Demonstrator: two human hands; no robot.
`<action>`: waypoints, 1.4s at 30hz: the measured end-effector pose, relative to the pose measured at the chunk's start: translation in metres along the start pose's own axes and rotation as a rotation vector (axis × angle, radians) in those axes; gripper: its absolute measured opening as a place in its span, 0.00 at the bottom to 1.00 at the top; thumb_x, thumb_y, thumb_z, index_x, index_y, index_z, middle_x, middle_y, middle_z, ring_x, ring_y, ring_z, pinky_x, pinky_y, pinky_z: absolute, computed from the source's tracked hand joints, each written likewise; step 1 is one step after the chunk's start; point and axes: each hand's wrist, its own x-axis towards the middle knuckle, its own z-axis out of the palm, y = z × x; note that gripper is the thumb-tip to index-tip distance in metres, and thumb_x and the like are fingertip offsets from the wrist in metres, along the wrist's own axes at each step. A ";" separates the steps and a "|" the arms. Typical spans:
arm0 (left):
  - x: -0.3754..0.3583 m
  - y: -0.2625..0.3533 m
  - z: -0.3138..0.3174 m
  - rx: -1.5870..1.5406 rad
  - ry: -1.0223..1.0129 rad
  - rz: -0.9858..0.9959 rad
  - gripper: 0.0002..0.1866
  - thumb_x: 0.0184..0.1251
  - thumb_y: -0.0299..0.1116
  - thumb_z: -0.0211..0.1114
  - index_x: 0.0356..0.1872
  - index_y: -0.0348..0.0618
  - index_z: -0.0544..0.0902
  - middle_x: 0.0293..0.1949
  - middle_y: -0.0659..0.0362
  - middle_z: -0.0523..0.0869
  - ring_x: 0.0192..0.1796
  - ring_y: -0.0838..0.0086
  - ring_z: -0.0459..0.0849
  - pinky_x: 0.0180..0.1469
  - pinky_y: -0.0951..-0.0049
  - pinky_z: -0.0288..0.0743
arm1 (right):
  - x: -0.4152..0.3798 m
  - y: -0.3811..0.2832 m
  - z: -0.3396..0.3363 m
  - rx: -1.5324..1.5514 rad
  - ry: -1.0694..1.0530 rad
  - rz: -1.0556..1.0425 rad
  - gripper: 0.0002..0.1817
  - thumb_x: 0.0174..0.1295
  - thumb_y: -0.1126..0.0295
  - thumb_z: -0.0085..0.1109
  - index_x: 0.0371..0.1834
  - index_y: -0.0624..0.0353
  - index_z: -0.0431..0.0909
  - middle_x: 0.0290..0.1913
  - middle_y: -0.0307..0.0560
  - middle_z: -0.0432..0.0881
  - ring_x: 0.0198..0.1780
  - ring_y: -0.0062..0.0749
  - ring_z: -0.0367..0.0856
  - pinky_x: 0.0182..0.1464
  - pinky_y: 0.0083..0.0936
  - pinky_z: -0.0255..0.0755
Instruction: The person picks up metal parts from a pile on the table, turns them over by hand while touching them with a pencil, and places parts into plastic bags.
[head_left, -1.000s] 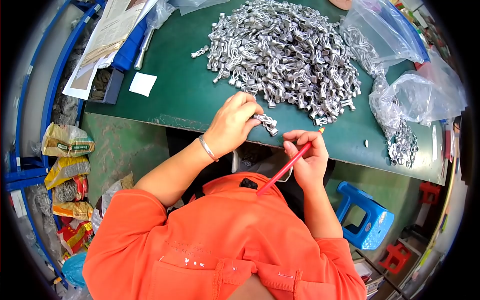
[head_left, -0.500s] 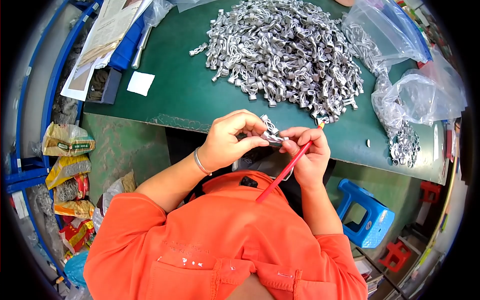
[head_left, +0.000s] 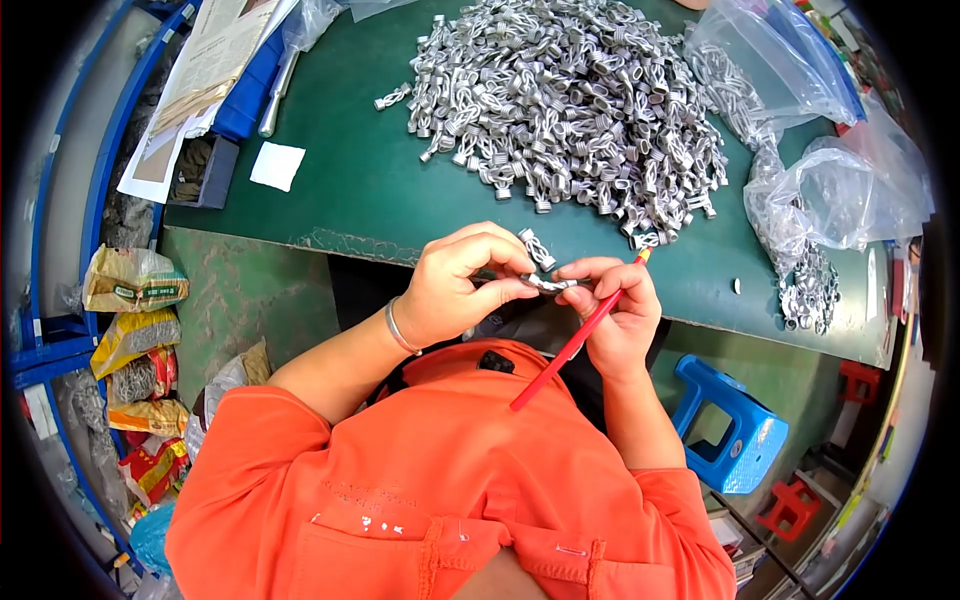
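Observation:
My left hand (head_left: 462,278) is closed, thumb and forefinger pinching one end of a small grey metal fitting (head_left: 548,285). The thumb and forefinger of my right hand (head_left: 618,310) meet the fitting's other end. Across that same hand runs a slim red pen-like stick (head_left: 565,358) with a yellow tip, slanting down toward the orange shirt. Just beyond my fingertips, at the table's front edge, is another twisted metal fitting (head_left: 537,248). The fingers partly cover the held piece, so its full shape is hidden.
A large heap of similar metal fittings (head_left: 560,110) covers the back of the green table (head_left: 350,190). Clear plastic bags (head_left: 830,190) and small metal pieces (head_left: 808,290) lie at the right. A white paper (head_left: 277,166) is at the left; a blue stool (head_left: 735,430) stands below.
The fitting between my hands has turned and shows flatter. The fitting beyond my fingertips is more exposed. Both hands stay in nearly the same place.

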 end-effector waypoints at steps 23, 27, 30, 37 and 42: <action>0.011 -0.020 -0.013 0.131 0.303 -0.098 0.05 0.58 0.22 0.64 0.36 0.34 0.81 0.31 0.60 0.80 0.28 0.84 0.77 0.32 0.83 0.72 | 0.261 -0.101 0.007 -0.105 0.180 -0.011 0.09 0.62 0.74 0.55 0.42 0.61 0.66 0.41 0.55 0.79 0.42 0.42 0.82 0.41 0.28 0.78; 0.011 -0.017 -0.015 0.160 0.292 -0.107 0.05 0.58 0.22 0.64 0.35 0.35 0.81 0.30 0.60 0.80 0.27 0.83 0.77 0.30 0.83 0.72 | 0.272 -0.098 0.003 -0.072 0.193 0.054 0.11 0.68 0.67 0.50 0.45 0.64 0.64 0.45 0.57 0.78 0.44 0.42 0.83 0.41 0.29 0.80; 0.011 -0.015 -0.016 0.157 0.289 -0.089 0.04 0.58 0.21 0.63 0.34 0.35 0.81 0.30 0.60 0.80 0.26 0.82 0.77 0.30 0.83 0.71 | 0.227 -0.083 -0.003 -0.063 0.138 0.016 0.09 0.70 0.66 0.47 0.39 0.61 0.66 0.35 0.54 0.81 0.32 0.33 0.82 0.31 0.25 0.78; 0.012 -0.022 -0.017 0.142 0.290 -0.109 0.03 0.59 0.21 0.62 0.34 0.35 0.81 0.31 0.60 0.80 0.26 0.83 0.76 0.29 0.83 0.70 | 0.096 -0.054 -0.026 -0.439 -0.153 0.004 0.19 0.50 0.85 0.65 0.21 0.56 0.60 0.27 0.49 0.80 0.25 0.26 0.77 0.27 0.21 0.72; 0.012 -0.023 -0.014 0.226 0.251 -0.057 0.04 0.58 0.20 0.62 0.35 0.36 0.81 0.30 0.61 0.80 0.24 0.84 0.75 0.27 0.83 0.69 | 0.057 -0.025 -0.008 -0.946 -0.474 -0.310 0.20 0.40 0.78 0.72 0.22 0.58 0.63 0.37 0.49 0.82 0.33 0.42 0.77 0.34 0.29 0.71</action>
